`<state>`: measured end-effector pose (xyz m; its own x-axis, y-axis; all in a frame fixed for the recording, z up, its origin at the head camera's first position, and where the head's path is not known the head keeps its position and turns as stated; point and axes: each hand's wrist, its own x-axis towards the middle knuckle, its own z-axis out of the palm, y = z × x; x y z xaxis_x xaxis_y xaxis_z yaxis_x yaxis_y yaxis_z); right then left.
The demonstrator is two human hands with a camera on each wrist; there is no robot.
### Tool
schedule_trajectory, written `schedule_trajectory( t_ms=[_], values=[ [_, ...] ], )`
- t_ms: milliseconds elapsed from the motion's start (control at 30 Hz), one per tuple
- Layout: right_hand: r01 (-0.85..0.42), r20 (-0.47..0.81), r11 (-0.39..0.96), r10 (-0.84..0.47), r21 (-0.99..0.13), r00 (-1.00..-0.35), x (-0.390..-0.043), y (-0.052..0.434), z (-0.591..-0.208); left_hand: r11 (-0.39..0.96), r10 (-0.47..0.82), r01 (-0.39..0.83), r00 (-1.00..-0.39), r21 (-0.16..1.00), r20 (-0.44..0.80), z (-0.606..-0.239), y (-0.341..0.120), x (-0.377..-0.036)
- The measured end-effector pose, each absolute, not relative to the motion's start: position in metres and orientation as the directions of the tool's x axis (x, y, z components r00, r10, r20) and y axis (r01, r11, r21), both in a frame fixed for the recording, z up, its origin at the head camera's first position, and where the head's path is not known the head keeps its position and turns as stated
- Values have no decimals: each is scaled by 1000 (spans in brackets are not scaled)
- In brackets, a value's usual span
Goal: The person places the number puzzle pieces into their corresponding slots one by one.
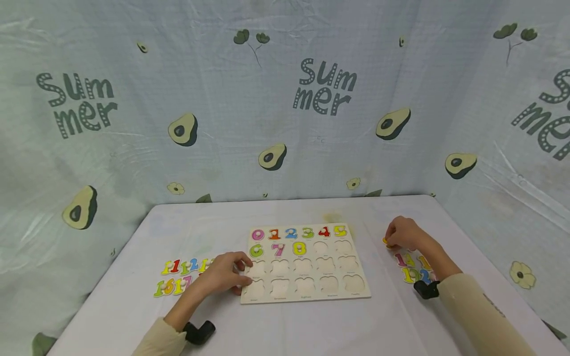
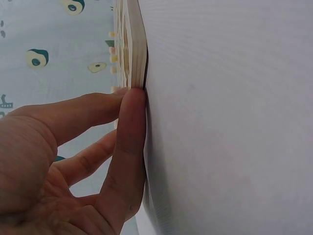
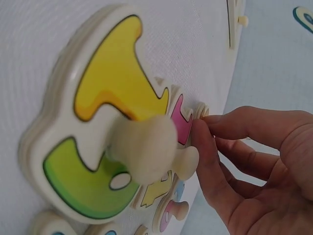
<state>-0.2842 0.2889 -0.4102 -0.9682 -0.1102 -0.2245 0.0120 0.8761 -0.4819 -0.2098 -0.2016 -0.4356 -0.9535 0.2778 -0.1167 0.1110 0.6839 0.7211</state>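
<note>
A cream wooden number puzzle board (image 1: 361, 292) lies on the table, with colourful pieces 0 to 8 in its top two rows and bare recesses below. My left hand (image 1: 224, 272) holds the board's left edge; thumb and a finger pinch its layered side in the left wrist view. At the right, my right hand (image 1: 405, 233) pinches a small yellow number piece (image 1: 385, 242) between thumb and fingers. Its digit is mostly hidden by the hand. Just below that hand lie several two-digit pieces with knobs, including a yellow and green piece (image 3: 110, 93) large in the right wrist view.
More two-digit pieces, such as a green and orange 16 (image 1: 165, 287), lie left of the board, partly behind my left forearm. A white cloth (image 1: 307, 331) covers the table. A printed curtain (image 1: 222, 99) hangs behind it.
</note>
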Motion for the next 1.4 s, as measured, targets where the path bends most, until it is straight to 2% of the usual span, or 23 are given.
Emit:
schedule_trajectory(
  t_ms=[400, 633, 1400],
  values=[
    [-40, -214, 896, -149, -443, -966, -286, 288, -406, 676, 276, 98, -953, 730, -128, -436, -202, -210],
    [-83, -190, 880, -192, -468, -963, -289, 281, -399, 684, 274, 105, -954, 722, -120, -434, -201, -211],
    [-194, -147, 858, -295, -475, -944, -299, 215, -386, 661, 265, 69, -953, 747, -147, -436, -201, -210]
  ],
)
